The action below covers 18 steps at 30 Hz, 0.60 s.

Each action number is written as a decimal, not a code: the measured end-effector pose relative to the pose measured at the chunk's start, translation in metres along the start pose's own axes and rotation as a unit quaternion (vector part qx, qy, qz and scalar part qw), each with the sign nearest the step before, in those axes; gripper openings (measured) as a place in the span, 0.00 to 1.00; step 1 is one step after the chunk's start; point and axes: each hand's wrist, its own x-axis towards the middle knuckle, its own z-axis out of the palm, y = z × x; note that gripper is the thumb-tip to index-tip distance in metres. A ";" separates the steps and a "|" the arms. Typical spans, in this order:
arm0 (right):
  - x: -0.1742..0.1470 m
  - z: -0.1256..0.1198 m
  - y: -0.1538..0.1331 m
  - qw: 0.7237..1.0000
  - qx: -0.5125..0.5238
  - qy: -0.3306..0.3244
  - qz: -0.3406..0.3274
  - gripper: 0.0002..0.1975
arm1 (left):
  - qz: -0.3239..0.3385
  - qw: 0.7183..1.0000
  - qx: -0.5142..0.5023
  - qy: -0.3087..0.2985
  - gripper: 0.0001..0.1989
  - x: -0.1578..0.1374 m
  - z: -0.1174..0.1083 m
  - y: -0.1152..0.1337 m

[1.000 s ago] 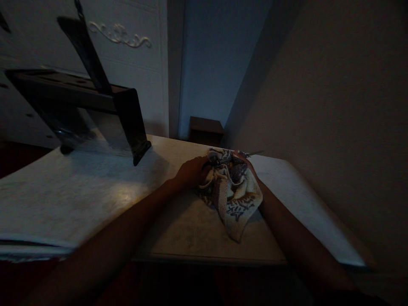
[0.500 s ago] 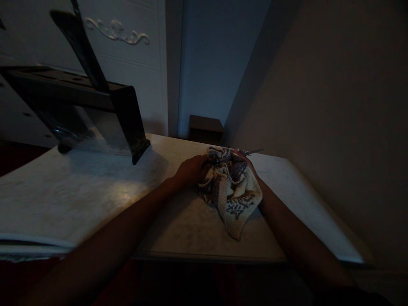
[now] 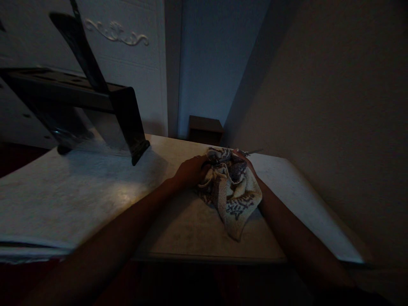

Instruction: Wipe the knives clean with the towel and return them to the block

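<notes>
The left hand [image 3: 191, 171] grips one bunched edge of a patterned cloth [image 3: 234, 193]; the right hand [image 3: 247, 163], mostly hidden behind it, clutches the far side with a thin metal tool [image 3: 253, 151] poking past. The cloth looks soft, light and limp; gathered folds offer the surest grip.

the table [image 3: 95, 199] lies open left of the patterned cloth [image 3: 234, 193] — only the dark stand [image 3: 95, 102] at the far left and the wall [image 3: 334, 127] close on the right hem it in.

2 hands [image 3: 191, 171] [image 3: 247, 163] — 1 patterned cloth [image 3: 234, 193], 1 table [image 3: 95, 195], 1 black stand [image 3: 79, 102].
</notes>
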 end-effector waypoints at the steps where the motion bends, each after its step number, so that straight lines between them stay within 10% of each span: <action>1: 0.001 0.000 0.000 1.000 0.004 0.001 -0.003 0.16 | 0.000 1.000 -0.001 0.000 0.15 0.000 0.000 0.000; 18: -0.001 -0.003 0.002 1.000 0.008 -0.004 0.012 0.17 | 0.004 1.000 0.001 0.005 0.14 0.000 0.001 -0.001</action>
